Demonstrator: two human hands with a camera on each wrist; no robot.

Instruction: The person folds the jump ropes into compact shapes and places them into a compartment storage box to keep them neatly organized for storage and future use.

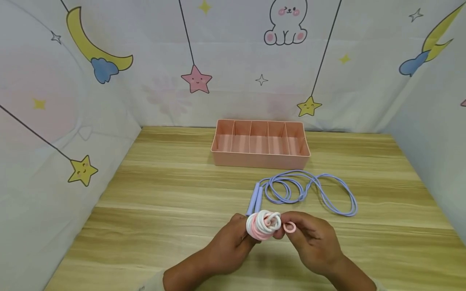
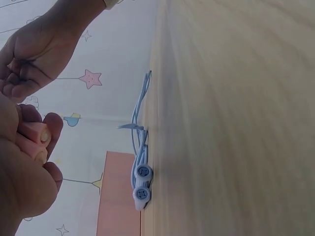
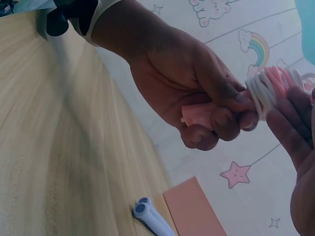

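Above the near edge of the tabletop, between both hands, sits a pink and white jump rope wound into a tight bundle of loops. The left hand has its grip curled round the rope's pink handles, which the right wrist view shows poking out under the fingers just beside the wound cord. The right hand meets the bundle from the other side, its grip pinching a small pink loop of cord between thumb and fingertips, touching the coil. Just beyond the hands, lying flat on the wood, is a lavender jump rope; its two handles lie side by side, pointing towards the bundle, and its cord spreads in loose loops to the right. The left wrist view shows the round end caps of those handles. Farther back, near the middle of the tabletop, stands a pink divided tray with five compartments in a row. Behind and on both sides hangs a pale backdrop printed with stars, moons and a rabbit.
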